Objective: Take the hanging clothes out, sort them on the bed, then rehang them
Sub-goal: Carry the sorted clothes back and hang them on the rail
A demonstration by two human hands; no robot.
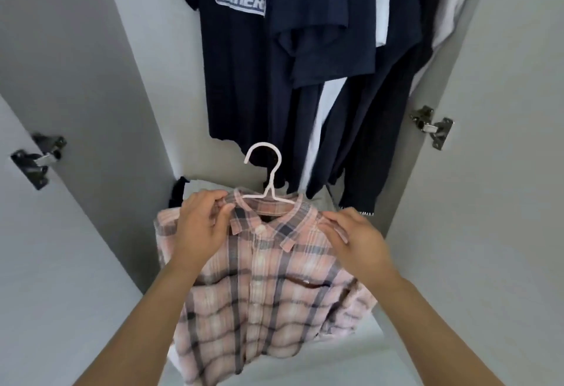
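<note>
The tops of the dark clothes (274, 65) in the closet are cut off. The pink checked shirt (262, 288) hangs on a white hanger (265, 178). The left hand (198, 227) pinches its collar; the right hand (354, 242) grips its shoulder.

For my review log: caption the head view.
Both hands hold a plaid shirt on a white hanger before hanging dark clothes.

Head view (close) faces into wardrobe (146, 59).
</note>
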